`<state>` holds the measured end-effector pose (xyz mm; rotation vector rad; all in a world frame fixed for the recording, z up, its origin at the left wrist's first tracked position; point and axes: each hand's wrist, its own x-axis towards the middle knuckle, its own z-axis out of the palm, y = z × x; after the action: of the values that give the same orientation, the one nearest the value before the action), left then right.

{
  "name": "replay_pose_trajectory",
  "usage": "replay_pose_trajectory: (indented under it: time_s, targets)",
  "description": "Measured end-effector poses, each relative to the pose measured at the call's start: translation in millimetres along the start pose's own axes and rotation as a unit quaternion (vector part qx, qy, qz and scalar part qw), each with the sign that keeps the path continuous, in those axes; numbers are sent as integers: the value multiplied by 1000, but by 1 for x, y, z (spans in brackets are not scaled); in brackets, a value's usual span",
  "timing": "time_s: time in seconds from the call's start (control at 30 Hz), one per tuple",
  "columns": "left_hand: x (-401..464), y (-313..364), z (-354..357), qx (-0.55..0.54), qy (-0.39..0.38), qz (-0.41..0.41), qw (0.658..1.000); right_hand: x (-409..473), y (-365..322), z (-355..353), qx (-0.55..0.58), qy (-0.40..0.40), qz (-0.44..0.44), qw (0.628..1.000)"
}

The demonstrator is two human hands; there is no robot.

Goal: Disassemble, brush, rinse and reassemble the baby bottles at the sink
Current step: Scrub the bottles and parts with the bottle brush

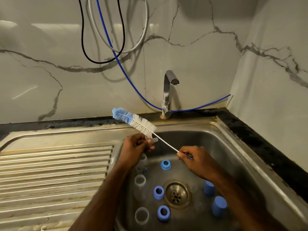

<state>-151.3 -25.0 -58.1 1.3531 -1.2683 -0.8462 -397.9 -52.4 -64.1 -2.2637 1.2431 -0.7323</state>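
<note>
Over the sink (233,147), the right hand (191,157) pinches the bottle brush (135,121) by its wire handle; the left hand (135,145) fingers pinch a clear teat (152,140).

- White marble-look wall (191,52) with grey veins, glossy with reflected light.
- Black, white and blue cables (106,47) hang down it.
- Dark stone bench (260,139) edges the corner.

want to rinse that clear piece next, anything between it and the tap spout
Nothing solid blocks it. The clear piece in the left hand sits below-left of the tap spout; only the brush, held by the right hand, slants across just above it.
</note>
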Motion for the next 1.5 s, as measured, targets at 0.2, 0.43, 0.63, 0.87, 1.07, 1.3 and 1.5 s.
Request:
replay_pose_trajectory:
  time_s: [0.2, 0.43, 0.63, 0.87, 1.07, 1.3, 1.5]
  targets:
    - [2, 13, -2, -484, 165, -147, 847, 1, 0, -3, 28, 6, 9, 1000]
    - [-6, 22, 35, -475, 117, -165, 857, -2, -10, 13, 48, -4, -2, 999]
    - [-8, 20, 38, -464, 88, -162, 866, 0, -14, 11, 52, 60, -12, 997]
    - [1, 14, 12, -508, 183, -174, 824, 0, -8, 5, 36, -12, 17, 999]
    - [-9, 21, 37, -471, 60, -183, 861, 0, -6, 7, 65, 37, 15, 997]
    - [-9, 18, 34, -407, 25, -160, 899, 2, -12, 13, 106, 25, 23, 994]
    - [-7, 15, 35, -319, 61, -118, 938, 0, -10, 5, 109, 13, 43, 993]
